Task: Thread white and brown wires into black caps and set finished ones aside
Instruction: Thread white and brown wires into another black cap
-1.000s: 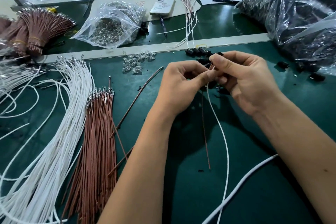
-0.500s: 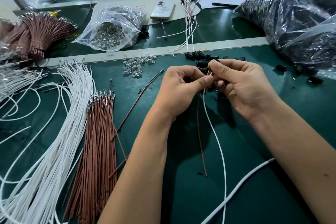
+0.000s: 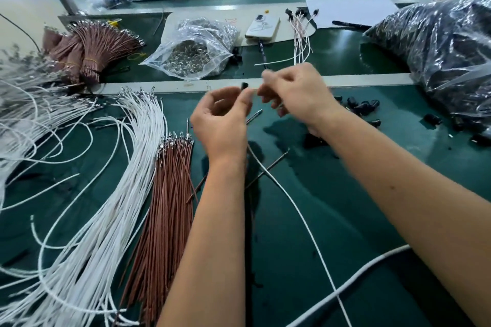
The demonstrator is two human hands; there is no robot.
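1. Black cap (image 3: 243, 86) sits near the centre of the frame, pinched at the fingertips of the left hand (image 3: 221, 117), raised above the green table (image 3: 345, 194).
2. From under the left hand a white wire (image 3: 300, 215) runs down towards the lower right of the frame; whether it enters the cap is hidden by the fingers.
3. Right hand (image 3: 297, 93) is just beside the cap, its fingers curled; motion blur makes it impossible to tell whether it holds anything.
4. A thin dark wire (image 3: 268, 168) crosses the white one below the hands, lying on the table.
5. Loose white wires (image 3: 106, 194) fan across the left of the frame, with a straight bundle of brown wires (image 3: 167, 199) just to their right.
6. More black caps (image 3: 361, 106) lie scattered right of the hands, near a large plastic bag of dark parts (image 3: 438, 56) at the upper right.
7. Upper centre holds a clear bag of small metal pieces (image 3: 196, 53), a phone (image 3: 261, 26), and finished wired caps (image 3: 301, 34) beside it.
8. Tied brown wire bundles (image 3: 90, 48) rest at the upper left.
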